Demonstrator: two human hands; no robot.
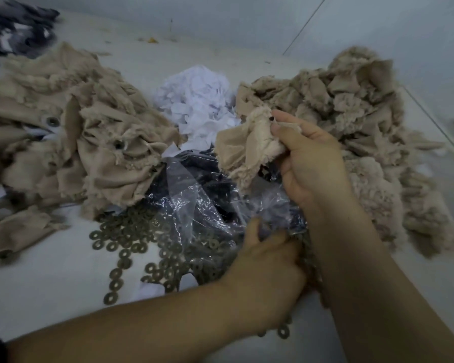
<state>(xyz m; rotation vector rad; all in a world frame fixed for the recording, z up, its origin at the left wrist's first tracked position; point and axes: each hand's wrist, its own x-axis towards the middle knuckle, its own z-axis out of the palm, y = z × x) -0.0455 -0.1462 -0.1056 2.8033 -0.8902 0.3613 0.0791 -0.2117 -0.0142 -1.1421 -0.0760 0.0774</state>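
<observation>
Right hand [312, 163] is gripping a beige scrap [244, 150], fingers [281, 132] clamped on its right edge. A small dark spot is showing at the thumb tip; what it is cannot be told. The scrap is hanging above the clear bag [194, 195], spreading up and to the left of the grip, long axis running roughly top to bottom.

Left hand [268, 260] is lying lower and nearer the body, knuckles up, fingers curling down into the rings [131, 239] at the bag's near edge. Whether those fingers are holding a ring cannot be told; the tips are hidden.

Governing relation: the rings are lying directly under the left hand and spreading to its left, while the scrap is sitting above and slightly right of it. The left hand is the nearer one to the rings. By my judgement, any ring going to the scrap is travelling a short way up and away from the body.

Room for moving: the left pile [76, 132] and right pile [351, 100] of beige cloth are flanking the work closely, with white scraps [199, 100] behind. Open surface [50, 284] is lying at near left. The bag's loose film is crowding the left hand and may be snagging any lift.
</observation>
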